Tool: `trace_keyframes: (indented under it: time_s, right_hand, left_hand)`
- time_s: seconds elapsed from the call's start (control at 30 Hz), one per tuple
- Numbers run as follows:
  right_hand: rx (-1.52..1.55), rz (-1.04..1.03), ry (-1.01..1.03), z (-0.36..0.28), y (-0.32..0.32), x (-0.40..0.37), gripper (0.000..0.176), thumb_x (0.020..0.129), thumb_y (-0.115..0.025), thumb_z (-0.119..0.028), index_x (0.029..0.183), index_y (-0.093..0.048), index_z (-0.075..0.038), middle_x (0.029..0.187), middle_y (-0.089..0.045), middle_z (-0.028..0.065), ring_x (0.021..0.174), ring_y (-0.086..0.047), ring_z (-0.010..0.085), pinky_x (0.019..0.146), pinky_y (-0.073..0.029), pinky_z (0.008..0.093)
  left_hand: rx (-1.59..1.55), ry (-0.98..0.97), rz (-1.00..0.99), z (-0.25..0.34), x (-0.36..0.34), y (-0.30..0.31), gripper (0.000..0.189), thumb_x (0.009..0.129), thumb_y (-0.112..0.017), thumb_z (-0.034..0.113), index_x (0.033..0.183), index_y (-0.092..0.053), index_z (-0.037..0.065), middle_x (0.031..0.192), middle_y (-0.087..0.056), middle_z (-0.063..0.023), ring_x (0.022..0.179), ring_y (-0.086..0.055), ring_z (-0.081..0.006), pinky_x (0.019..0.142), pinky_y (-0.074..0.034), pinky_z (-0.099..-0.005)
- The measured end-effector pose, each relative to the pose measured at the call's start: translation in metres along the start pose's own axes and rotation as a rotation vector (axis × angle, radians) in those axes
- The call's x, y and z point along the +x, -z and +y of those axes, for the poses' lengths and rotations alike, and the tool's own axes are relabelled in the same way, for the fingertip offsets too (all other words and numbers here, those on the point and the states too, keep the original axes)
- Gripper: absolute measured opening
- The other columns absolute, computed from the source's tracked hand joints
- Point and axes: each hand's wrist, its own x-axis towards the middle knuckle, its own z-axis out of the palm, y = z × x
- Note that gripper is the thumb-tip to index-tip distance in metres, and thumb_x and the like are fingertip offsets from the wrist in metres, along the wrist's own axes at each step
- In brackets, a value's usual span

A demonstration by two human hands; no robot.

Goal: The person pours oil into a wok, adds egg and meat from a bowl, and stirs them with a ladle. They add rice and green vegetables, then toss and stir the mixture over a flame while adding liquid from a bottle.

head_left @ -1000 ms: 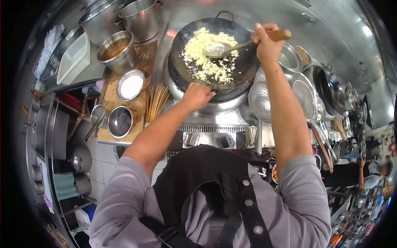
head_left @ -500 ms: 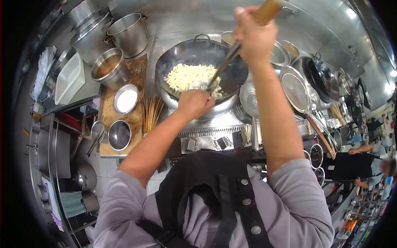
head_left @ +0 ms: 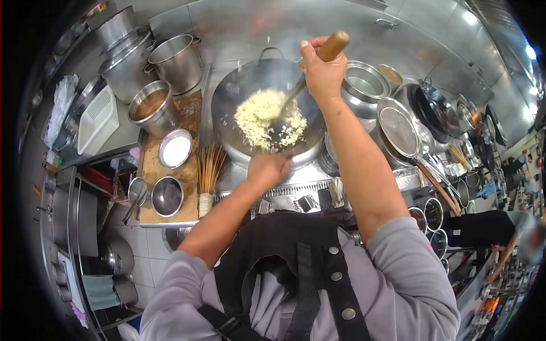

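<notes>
Over the wok (head_left: 227, 94), the person's right hand (head_left: 325, 71) is gripping a ladle (head_left: 297, 91) high on its wooden end, with the fist standing well above the food. Its fingers are wrapping closely around the handle, the thumb lying along the near-left side, and the tip of the wood is sticking out past the grip. The right forearm is stretching forward and slightly inward from a grey sleeve (head_left: 406, 256), almost straight at the elbow. From that fist the metal shaft is slanting down and to the left, its lower end sinking into pale yellow, crumbled food (head_left: 259, 113). This food is lying heaped in the middle of the wok, with looser bits scattering toward the near side.

Lower down, the left hand (head_left: 268, 169) is holding the near edge of the wok, palm down, the forearm angling in from the lower left. Its fingers are curling together there, though blur is softening them and their undersides are staying out of view. Left of that arm, a bamboo brush (head_left: 209, 170) is standing beside a board (head_left: 153, 165) that is bearing metal bowls (head_left: 167, 196).
</notes>
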Motion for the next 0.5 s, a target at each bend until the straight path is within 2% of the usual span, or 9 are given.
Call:
trace_keyframes:
  time_s: [0.07, 0.13, 0.17, 0.2, 0.23, 0.3, 0.37, 0.4, 0.5]
  right_hand:
    - [0.112, 0.076, -0.105, -0.002, 0.006, 0.016, 0.018, 0.089, -0.074, -0.011, 0.091, -0.059, -0.001, 0.062, -0.057, 0.0033, 0.047, -0.054, 0.0135, 0.046, -0.043, 0.0266]
    - [0.160, 0.081, -0.132, -0.048, 0.019, 0.043, 0.018, 0.088, -0.075, -0.012, 0.086, -0.060, -0.002, 0.063, -0.059, 0.0033, 0.049, -0.055, 0.0117, 0.048, -0.044, 0.0265]
    - [0.218, 0.079, -0.159, -0.070, 0.020, 0.056, 0.018, 0.086, -0.077, -0.013, 0.080, -0.062, -0.004, 0.064, -0.061, 0.0032, 0.051, -0.056, 0.0100, 0.050, -0.044, 0.0264]
    - [0.222, 0.074, -0.168, -0.078, 0.021, 0.057, 0.018, 0.086, -0.077, -0.013, 0.080, -0.062, -0.004, 0.064, -0.061, 0.0032, 0.051, -0.056, 0.0100, 0.050, -0.044, 0.0264]
    - [0.206, 0.000, -0.137, -0.083, 0.021, 0.053, 0.018, 0.086, -0.077, -0.013, 0.081, -0.062, -0.004, 0.064, -0.061, 0.0033, 0.051, -0.056, 0.0104, 0.050, -0.045, 0.0267]
    - [0.193, -0.072, -0.099, -0.073, 0.010, 0.031, 0.018, 0.086, -0.077, -0.013, 0.082, -0.062, -0.003, 0.064, -0.061, 0.0034, 0.051, -0.056, 0.0108, 0.050, -0.045, 0.0270]
    - [0.110, -0.033, -0.081, -0.024, -0.015, -0.009, 0.018, 0.087, -0.075, -0.008, 0.089, -0.059, -0.001, 0.062, -0.056, 0.0032, 0.047, -0.052, 0.0129, 0.046, -0.042, 0.0280]
    - [0.108, -0.035, -0.076, -0.014, -0.014, -0.009, 0.018, 0.087, -0.075, -0.008, 0.089, -0.059, -0.001, 0.062, -0.056, 0.0032, 0.047, -0.052, 0.0129, 0.046, -0.042, 0.0280]
    - [-0.053, 0.080, -0.021, -0.015, -0.010, 0.016, 0.019, 0.086, -0.077, -0.008, 0.088, -0.059, -0.002, 0.061, -0.055, 0.0029, 0.047, -0.052, 0.0123, 0.045, -0.041, 0.0277]
  left_hand:
    - [0.032, 0.012, -0.188, 0.015, -0.040, 0.000, 0.046, 0.092, -0.063, 0.042, 0.062, -0.063, 0.008, 0.064, -0.063, -0.0157, 0.067, -0.065, -0.0377, 0.062, -0.051, -0.0514]
    - [-0.038, -0.012, -0.284, 0.028, -0.063, 0.027, 0.046, 0.092, -0.063, 0.043, 0.062, -0.064, 0.009, 0.064, -0.064, -0.0152, 0.067, -0.066, -0.0373, 0.062, -0.052, -0.0508]
    - [-0.101, -0.028, -0.374, 0.031, -0.065, 0.044, 0.046, 0.092, -0.062, 0.043, 0.062, -0.064, 0.009, 0.064, -0.065, -0.0146, 0.066, -0.066, -0.0370, 0.062, -0.053, -0.0501]
    - [0.087, -0.104, -0.345, 0.030, -0.049, 0.054, 0.046, 0.095, -0.057, 0.045, 0.067, -0.067, 0.009, 0.070, -0.068, -0.0123, 0.070, -0.069, -0.0341, 0.062, -0.054, -0.0474]
    - [0.101, 0.007, -0.405, 0.026, -0.027, 0.058, 0.044, 0.094, -0.059, 0.044, 0.068, -0.067, 0.009, 0.071, -0.068, -0.0121, 0.069, -0.068, -0.0348, 0.061, -0.053, -0.0484]
    - [-0.007, -0.114, -0.101, 0.000, 0.004, 0.043, 0.041, 0.094, -0.059, 0.042, 0.070, -0.068, 0.010, 0.073, -0.068, -0.0124, 0.066, -0.064, -0.0360, 0.059, -0.049, -0.0516]
    - [0.000, -0.042, 0.001, -0.008, 0.008, 0.011, 0.041, 0.093, -0.060, 0.043, 0.070, -0.068, 0.010, 0.072, -0.068, -0.0124, 0.067, -0.066, -0.0358, 0.060, -0.051, -0.0508]
    - [-0.002, -0.045, 0.007, -0.005, -0.002, 0.010, 0.041, 0.093, -0.060, 0.043, 0.070, -0.068, 0.010, 0.072, -0.068, -0.0124, 0.067, -0.066, -0.0358, 0.060, -0.051, -0.0508]
    - [0.048, 0.027, -0.205, 0.008, -0.056, 0.015, 0.040, 0.093, -0.062, 0.043, 0.071, -0.068, 0.010, 0.071, -0.068, -0.0128, 0.068, -0.067, -0.0347, 0.061, -0.052, -0.0500]
